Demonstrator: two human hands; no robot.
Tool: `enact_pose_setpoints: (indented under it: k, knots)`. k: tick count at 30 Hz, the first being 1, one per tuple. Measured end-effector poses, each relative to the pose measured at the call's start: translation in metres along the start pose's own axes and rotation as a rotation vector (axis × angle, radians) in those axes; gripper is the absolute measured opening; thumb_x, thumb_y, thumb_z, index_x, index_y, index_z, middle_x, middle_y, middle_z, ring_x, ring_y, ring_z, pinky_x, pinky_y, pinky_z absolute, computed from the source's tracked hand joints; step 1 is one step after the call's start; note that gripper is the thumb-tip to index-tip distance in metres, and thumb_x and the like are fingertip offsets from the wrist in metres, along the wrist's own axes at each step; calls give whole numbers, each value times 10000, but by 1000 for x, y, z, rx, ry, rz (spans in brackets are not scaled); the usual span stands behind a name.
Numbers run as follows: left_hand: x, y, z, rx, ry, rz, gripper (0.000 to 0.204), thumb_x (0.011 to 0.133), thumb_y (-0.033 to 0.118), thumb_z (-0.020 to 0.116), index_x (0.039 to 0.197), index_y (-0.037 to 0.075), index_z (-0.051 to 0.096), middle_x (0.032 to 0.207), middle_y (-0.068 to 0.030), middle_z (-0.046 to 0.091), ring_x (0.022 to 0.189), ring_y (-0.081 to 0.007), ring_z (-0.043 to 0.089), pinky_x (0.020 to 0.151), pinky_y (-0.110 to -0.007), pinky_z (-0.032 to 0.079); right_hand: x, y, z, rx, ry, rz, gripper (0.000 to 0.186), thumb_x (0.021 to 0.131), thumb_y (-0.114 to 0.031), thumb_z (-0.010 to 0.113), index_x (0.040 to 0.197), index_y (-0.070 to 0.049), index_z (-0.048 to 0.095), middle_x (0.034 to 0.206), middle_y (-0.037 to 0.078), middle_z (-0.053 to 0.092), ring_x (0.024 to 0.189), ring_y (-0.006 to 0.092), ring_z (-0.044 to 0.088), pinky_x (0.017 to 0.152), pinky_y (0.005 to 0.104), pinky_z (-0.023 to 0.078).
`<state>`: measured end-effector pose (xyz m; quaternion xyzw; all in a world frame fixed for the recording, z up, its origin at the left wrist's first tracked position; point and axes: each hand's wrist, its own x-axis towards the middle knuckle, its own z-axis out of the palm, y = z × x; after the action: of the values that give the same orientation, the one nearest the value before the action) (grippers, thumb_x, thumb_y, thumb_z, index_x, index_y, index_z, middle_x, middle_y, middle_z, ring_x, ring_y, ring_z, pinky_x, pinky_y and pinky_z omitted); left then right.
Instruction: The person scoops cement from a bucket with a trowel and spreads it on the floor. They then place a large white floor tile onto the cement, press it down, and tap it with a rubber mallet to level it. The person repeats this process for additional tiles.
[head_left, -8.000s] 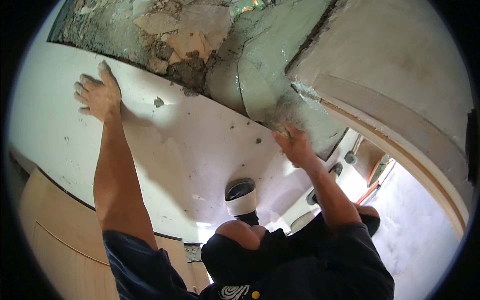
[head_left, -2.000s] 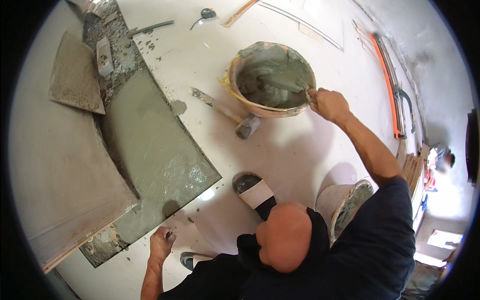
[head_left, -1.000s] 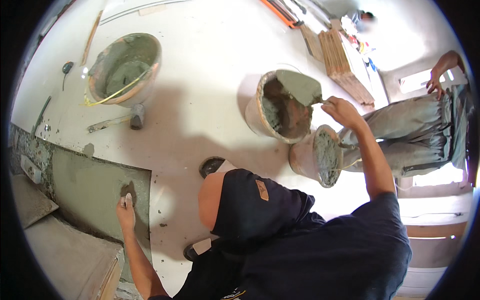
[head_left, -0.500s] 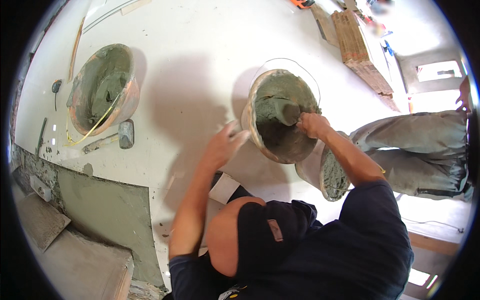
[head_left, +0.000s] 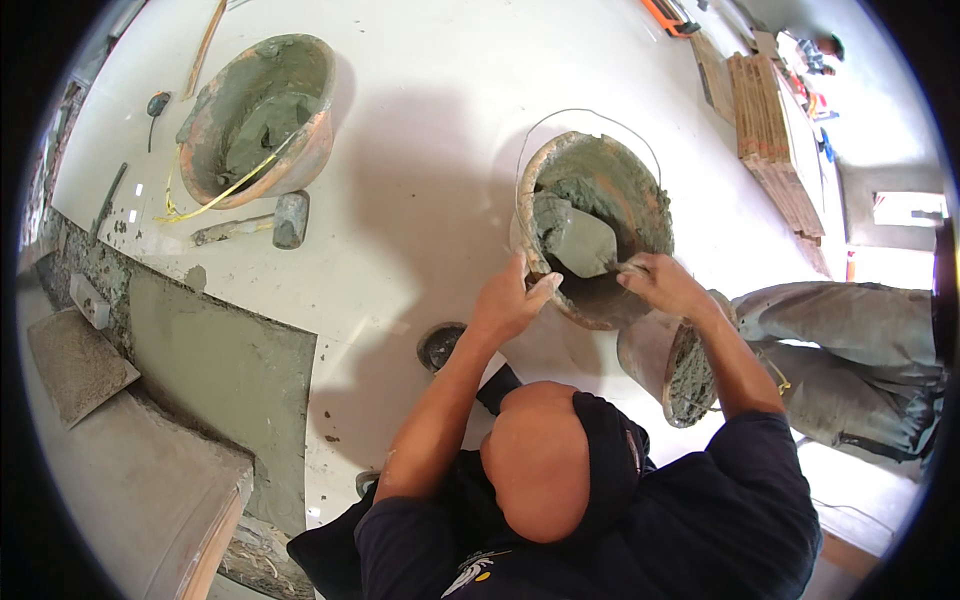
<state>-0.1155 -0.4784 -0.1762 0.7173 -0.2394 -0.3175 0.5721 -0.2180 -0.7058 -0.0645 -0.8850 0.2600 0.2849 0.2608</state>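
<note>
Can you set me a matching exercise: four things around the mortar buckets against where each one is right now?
Things:
1. left hand
2. right hand
3. mallet
4. orange bucket

Places:
A. lying on the white floor just below the orange bucket
B. gripping the trowel handle inside the grey bucket
C. standing at upper left, a yellow cord hanging over its rim
D. pressed on the near rim of the grey bucket

Pairs: 1-D, 2-B, 3-A, 4-C
</note>
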Motion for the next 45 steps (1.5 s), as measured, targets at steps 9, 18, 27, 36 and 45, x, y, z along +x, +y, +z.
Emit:
enact_pose_setpoints:
  k: [9, 18, 27, 36, 45]
  knots:
    - [-2, -13, 11, -178, 8, -75, 547, 869, 376, 617, 1166, -58, 469, 935, -262, 636, 862, -395, 630, 776, -421, 479, -12, 23, -14, -111, 111, 14, 382, 875, -381, 598, 936, -8, 653, 784, 143, 668, 742, 259, 658, 679, 397, 500]
    - [1, -10, 19, -374, 7, -126, 413, 881, 219, 611, 1176, -51, 507, 1024, -195, 640, 930, -263, 637, 834, -356, 469, 25, -6, 27, -510, 1, -25, 348, 881, -367, 559, 979, -40, 624, 865, 199, 675, 863, 357, 653, 760, 478, 511]
    - [-4, -1, 16, -294, 10, -238, 411, 863, 220, 622, 1155, -52, 523, 991, -192, 647, 917, -246, 636, 825, -351, 472, -15, 21, 18, 68, 47, -51, 351, 857, -326, 629, 989, -1, 635, 770, 184, 634, 762, 309, 649, 711, 412, 486]
    - [0, -3, 14, -319, -41, -255, 508, 859, 290, 636, 1203, -55, 494, 972, -185, 649, 865, -236, 637, 803, -334, 483, -38, 24, -8, 376, -94, 51, 262, 897, -288, 625, 926, -28, 612, 700, -20, 539, 597, 77, 490, 546, 254, 419]
    - [-120, -34, -89, 339, -313, -324, 548, 894, 451, 555, 1207, 5, 498, 1095, -203, 630, 981, -368, 618, 812, -465, 489, -36, -21, -53, 72, -46, -87, 253, 846, -229, 664, 923, 11, 639, 667, -7, 542, 586, 87, 503, 518, 257, 416]
